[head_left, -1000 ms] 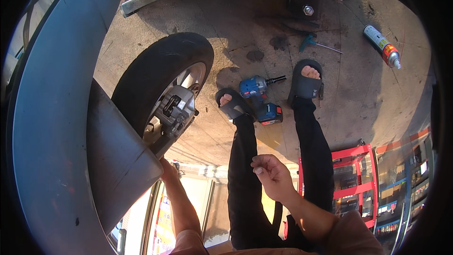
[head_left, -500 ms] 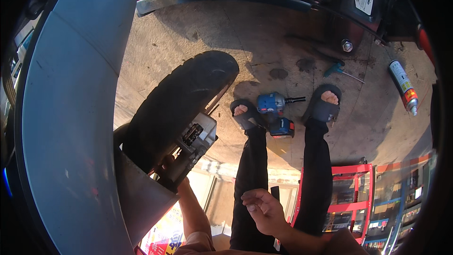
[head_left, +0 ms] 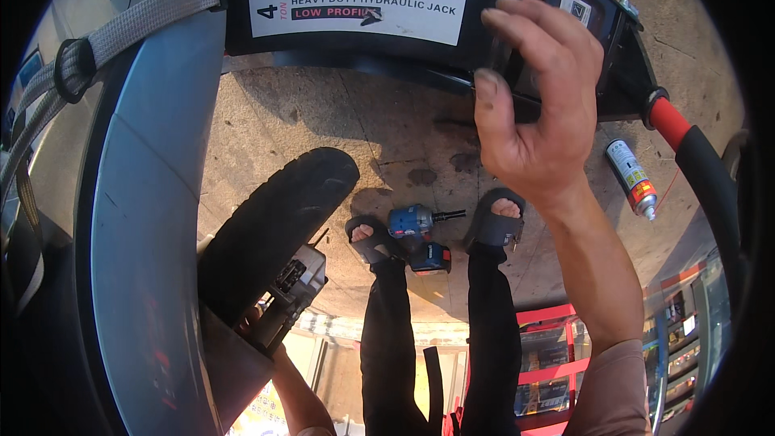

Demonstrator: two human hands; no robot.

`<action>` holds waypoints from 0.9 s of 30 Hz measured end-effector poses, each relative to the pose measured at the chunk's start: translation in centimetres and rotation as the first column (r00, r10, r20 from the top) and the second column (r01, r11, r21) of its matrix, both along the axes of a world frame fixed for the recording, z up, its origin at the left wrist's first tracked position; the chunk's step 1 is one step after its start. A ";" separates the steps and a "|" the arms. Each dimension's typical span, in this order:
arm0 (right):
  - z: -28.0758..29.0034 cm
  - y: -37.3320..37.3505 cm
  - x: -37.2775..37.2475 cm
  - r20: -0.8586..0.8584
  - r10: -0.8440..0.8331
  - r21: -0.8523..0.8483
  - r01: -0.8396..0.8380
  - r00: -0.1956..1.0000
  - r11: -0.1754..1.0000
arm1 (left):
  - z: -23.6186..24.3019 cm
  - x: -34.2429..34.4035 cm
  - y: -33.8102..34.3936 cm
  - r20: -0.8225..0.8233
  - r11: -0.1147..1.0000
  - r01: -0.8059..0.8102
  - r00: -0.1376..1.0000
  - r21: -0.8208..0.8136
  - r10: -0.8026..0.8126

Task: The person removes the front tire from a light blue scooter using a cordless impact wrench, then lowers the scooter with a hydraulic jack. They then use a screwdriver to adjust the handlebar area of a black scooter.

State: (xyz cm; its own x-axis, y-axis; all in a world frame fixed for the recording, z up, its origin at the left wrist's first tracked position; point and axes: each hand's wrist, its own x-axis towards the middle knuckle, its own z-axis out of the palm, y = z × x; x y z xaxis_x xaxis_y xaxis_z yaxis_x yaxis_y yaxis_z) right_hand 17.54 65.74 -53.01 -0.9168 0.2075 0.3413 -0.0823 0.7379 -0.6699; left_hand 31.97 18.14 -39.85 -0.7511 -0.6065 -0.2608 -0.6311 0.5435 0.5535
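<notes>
My right hand point(head_left: 549, 105) is raised over the far right with thumb and curved fingers apart, holding nothing. It appears in front of a black floor jack point(head_left: 504, 73) with a white label; I cannot tell whether they touch. My left hand point(head_left: 255, 321) reaches up beside the black tyre point(head_left: 278, 214), largely hidden behind a silver metal housing point(head_left: 305, 270) at the wheel; its grip cannot be made out. A pale blue-grey vehicle panel point(head_left: 153, 194) curves along the left of the wheel.
A blue cordless impact wrench point(head_left: 412, 222) lies on the ground between my sandalled feet. To the right are a spray can point(head_left: 632, 179) and a red-and-black bar point(head_left: 686, 129). A red rack point(head_left: 553, 367) stands near the lower right. A grey strap point(head_left: 153, 16) hangs over the panel.
My right hand has risen from near my lap to the far right, its fingers spreading wider. My left hand stays at the wheel. The view has shifted, bringing more of the jack in.
</notes>
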 end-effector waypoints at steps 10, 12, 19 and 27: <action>-4.6 -1.3 -3.6 0.214 -0.040 0.314 -0.030 0.976 0.949 | 2.5 0.7 0.3 0.067 0.999 -0.019 0.998 -0.037 0.022; -4.8 -1.1 -3.5 0.218 -0.036 0.334 -0.040 0.975 0.942 | 2.7 0.6 0.5 0.081 0.999 -0.020 0.996 -0.030 0.023; -5.5 -1.3 -4.0 0.139 -0.056 0.360 0.002 0.989 0.933 | 3.3 0.2 0.7 0.103 0.999 -0.025 0.994 -0.035 0.028; -6.2 -1.0 -4.0 0.095 -0.017 0.368 -0.019 0.995 0.930 | 3.8 0.8 0.9 0.133 0.998 -0.041 0.990 -0.044 0.047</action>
